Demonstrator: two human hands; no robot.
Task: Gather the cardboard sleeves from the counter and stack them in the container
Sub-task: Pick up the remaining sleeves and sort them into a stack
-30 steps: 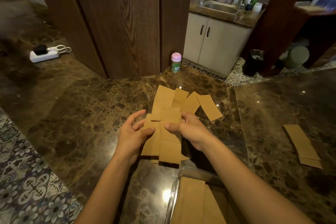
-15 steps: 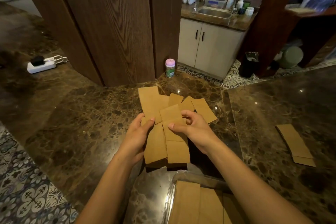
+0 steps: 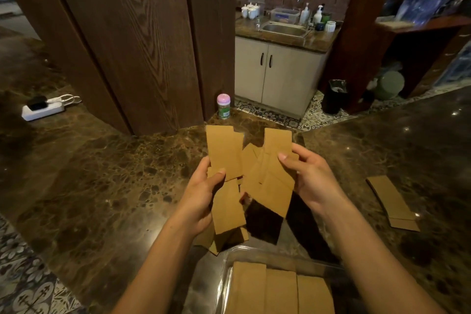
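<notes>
**Sleeve Collection: One Bundle in Hand, One Pile Outstanding**

**Held items.** A loose fan of flat brown cardboard sleeves (image 3: 271, 183) is raised between the two hands, above the dark brown marble counter (image 3: 102, 186). The left hand (image 3: 204, 194) grips its share with the thumb pressed on the front face and the fingers curled behind. The right hand (image 3: 309, 178) pinches the other share the same way, thumb on the front. The sleeves are not squared. They overlap at differing angles, and several hang below the left palm. Whether the lowest ones touch the counter cannot be told.

**Destination.** A clear plastic container (image 3: 224, 280) sits just below both wrists, nearest the person. It already holds stacked sleeves (image 3: 280, 290) laid flat in side-by-side rows. How deep the rows go is not visible.

**Outstanding.** A small pile of sleeves (image 3: 390, 199) lies on the counter well to the outside of the right hand, untouched. Whether any more lie on the counter behind the held fan cannot be told.

**Assessment.** The task appears past its midpoint. Three steps are judged to remain:
- square the held bundle into one stack;
- lower it into the container;
- collect the pile out past the right hand and add it.

**Not involved.** A pink-capped bottle (image 3: 223, 107) stands beyond the fingertips. A white power strip (image 3: 42, 111) lies far out past the left hand.
</notes>
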